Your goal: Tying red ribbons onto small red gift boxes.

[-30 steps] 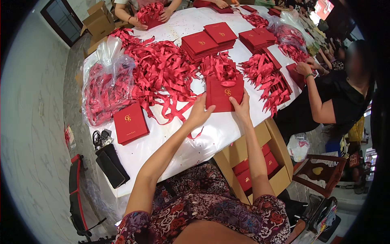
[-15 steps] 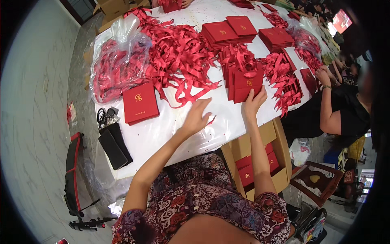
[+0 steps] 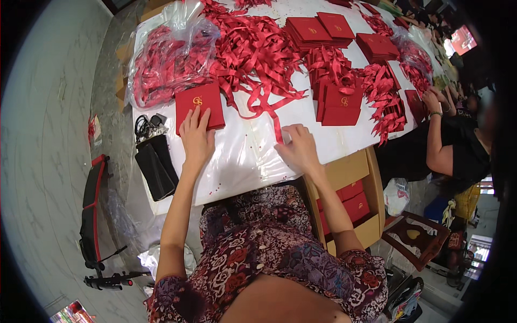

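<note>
My left hand (image 3: 197, 142) lies over the near part of a stack of flat red paper bags (image 3: 189, 99) with gold print, fingers stretched out on the top one. Near the table's front edge, my right hand (image 3: 302, 151) has its thumb apart from its bent fingers. A red ribbon (image 3: 277, 125) trails from the big ribbon pile (image 3: 253, 54) down to that thumb; its end is hidden at the hand. Beyond the right hand stand overlapping red bags (image 3: 340, 110), with ribbons lying across their far end.
A clear plastic bag of ribbons (image 3: 169, 70), a black pouch (image 3: 156, 167) and a cable (image 3: 144, 128) lie left. More bag stacks (image 3: 309, 29) stand farther back. An open carton (image 3: 371, 188) holding red bags is below the right edge; a co-worker's arm (image 3: 437, 134) is beyond.
My left hand has moved left from the ribbon onto the bag stack. My right hand has left the overlapping bags and come left and nearer, to the ribbon. The view has shifted slightly.
</note>
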A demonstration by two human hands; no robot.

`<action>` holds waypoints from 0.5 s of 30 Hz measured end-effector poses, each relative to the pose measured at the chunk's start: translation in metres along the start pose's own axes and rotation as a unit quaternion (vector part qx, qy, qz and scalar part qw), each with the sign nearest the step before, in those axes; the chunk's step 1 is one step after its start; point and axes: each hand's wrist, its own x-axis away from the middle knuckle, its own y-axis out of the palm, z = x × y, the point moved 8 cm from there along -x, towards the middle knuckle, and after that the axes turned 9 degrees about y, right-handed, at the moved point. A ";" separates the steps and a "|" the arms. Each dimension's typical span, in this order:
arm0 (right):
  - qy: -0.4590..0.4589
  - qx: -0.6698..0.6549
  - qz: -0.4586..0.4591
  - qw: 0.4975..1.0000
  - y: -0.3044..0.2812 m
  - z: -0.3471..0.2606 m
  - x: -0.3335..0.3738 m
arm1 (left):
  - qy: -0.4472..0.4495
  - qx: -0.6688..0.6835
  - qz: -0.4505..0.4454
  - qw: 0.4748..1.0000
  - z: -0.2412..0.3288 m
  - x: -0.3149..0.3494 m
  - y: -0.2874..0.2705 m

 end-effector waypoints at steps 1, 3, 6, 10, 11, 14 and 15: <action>0.030 0.050 -0.022 0.998 0.011 0.001 0.005 | -0.009 0.000 -0.010 1.000 -0.005 0.004 0.003; 0.068 0.085 -0.038 0.993 0.022 0.006 0.012 | -0.003 -0.009 -0.016 1.000 -0.011 0.007 0.007; 0.073 0.032 -0.046 0.996 0.027 0.007 0.020 | 0.016 -0.011 -0.030 0.999 -0.009 0.013 0.006; 0.008 -0.101 -0.067 0.993 0.027 -0.028 0.034 | 0.045 0.036 -0.033 0.998 0.022 0.024 -0.011; -0.002 -0.110 -0.078 0.991 0.030 -0.036 0.039 | 0.056 0.036 -0.036 0.997 0.033 0.033 -0.012; 0.000 -0.123 -0.099 0.987 0.034 -0.050 0.045 | 0.088 0.055 -0.046 0.994 0.065 0.059 -0.007; 0.002 -0.133 -0.091 0.987 0.033 -0.053 0.044 | 0.087 0.054 -0.047 0.994 0.073 0.066 -0.007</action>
